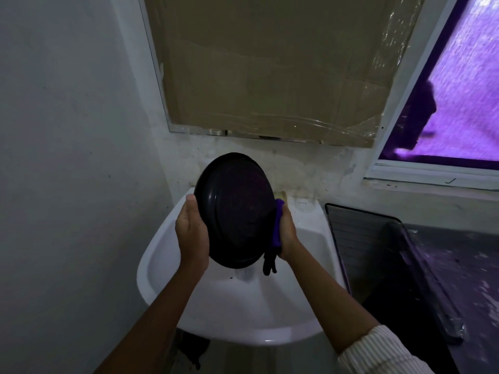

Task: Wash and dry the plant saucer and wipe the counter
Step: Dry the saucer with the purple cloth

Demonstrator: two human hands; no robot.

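Observation:
A round black plant saucer (235, 210) is held up on edge above the white sink (167, 271), its inner face turned toward me. My left hand (192, 236) grips its left rim, thumb on the edge. My right hand (286, 233) holds a purple cloth (277, 228) against the saucer's right rim; a dark end of the cloth hangs below the hand. The back of the saucer is hidden.
A dark counter (437, 265) with a black mat lies right of the sink. A mirror covered in cardboard (270, 66) hangs above, and a window (459, 85) stands at the upper right. A white wall closes the left side.

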